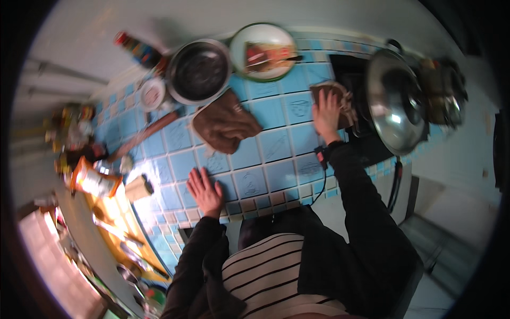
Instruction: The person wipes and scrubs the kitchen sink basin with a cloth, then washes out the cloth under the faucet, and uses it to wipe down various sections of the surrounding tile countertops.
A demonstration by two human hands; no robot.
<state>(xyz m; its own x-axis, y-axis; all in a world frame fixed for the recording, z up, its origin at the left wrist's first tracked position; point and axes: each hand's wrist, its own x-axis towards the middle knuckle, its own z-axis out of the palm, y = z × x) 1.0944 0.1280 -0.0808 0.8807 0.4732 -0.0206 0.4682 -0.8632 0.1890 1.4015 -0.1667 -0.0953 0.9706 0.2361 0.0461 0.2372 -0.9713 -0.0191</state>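
My left hand [206, 195] lies flat on the blue tiled countertop [243, 155], near its front edge, fingers a little spread and holding nothing. Under my right hand [327, 115] is a brown cloth [346, 104], beside the left edge of the black cooktop [374, 153]. That hand rests on the cloth with its fingers stretched out, not curled round it. A second brown cloth [225, 121] lies crumpled on the tiles between my hands, farther back.
A dark round pan [200, 71] and a plate with a packet [263, 40] stand along the wall. A lidded wok [394, 103] sits on the cooktop. Left are a bottle [139, 50], a rolling pin [145, 135], an orange-and-white bag [95, 179] and a cutting board with knives [115, 215].
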